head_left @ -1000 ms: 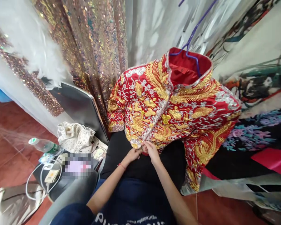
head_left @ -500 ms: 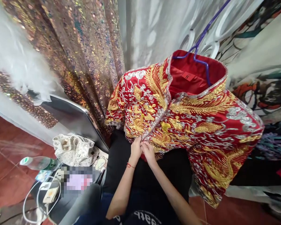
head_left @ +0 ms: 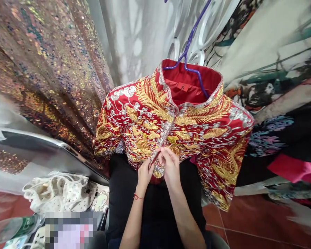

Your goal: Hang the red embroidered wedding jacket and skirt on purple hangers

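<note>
A sequined drape [head_left: 49,58] fills the left of the view, and the jacket's sleeve on that side lies close against it in view. A printed cloth [head_left: 266,62] slants across the upper right. Between them, at the centre, is the red jacket [head_left: 189,135], embroidered in gold and silver, its lower hem in front of a black surface [head_left: 155,204]. The sleeve at the right ends above tiled floor [head_left: 248,224], which leaves open room below the cuff. At the left, a dark panel [head_left: 62,157] runs its pale rim almost up to the black surface, so that side is tight. White spotted fabric [head_left: 59,193] bunches below the panel, near a clear bottle [head_left: 15,230]. A purple hanger [head_left: 188,48] enters the open collar. The left hand [head_left: 144,176] pinches the jacket's front edge near the hem; the right hand [head_left: 172,169] has its fingertips at that edge just above, though whether they grip it I cannot tell. The forearms stay apart, with a strip of black between. A small red label [head_left: 182,87] sits inside the collar.
</note>
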`<action>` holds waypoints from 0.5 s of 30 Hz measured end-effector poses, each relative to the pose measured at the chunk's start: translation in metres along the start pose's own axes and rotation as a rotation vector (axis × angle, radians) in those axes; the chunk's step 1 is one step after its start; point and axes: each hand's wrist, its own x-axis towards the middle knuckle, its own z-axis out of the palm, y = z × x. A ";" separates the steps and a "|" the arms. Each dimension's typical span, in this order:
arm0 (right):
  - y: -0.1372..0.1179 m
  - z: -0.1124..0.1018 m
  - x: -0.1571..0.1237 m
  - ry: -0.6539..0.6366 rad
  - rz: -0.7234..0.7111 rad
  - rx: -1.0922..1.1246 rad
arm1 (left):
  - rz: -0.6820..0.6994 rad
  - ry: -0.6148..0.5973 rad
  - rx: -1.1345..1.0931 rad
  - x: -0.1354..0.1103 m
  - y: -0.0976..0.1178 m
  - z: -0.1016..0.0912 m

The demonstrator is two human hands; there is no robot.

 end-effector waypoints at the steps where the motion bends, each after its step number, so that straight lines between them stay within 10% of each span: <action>1: -0.003 0.003 -0.001 0.006 -0.004 0.007 | 0.000 -0.002 -0.001 0.000 -0.001 -0.001; 15: 0.003 0.000 -0.001 -0.085 0.036 0.014 | 0.011 0.051 0.026 0.006 0.009 -0.025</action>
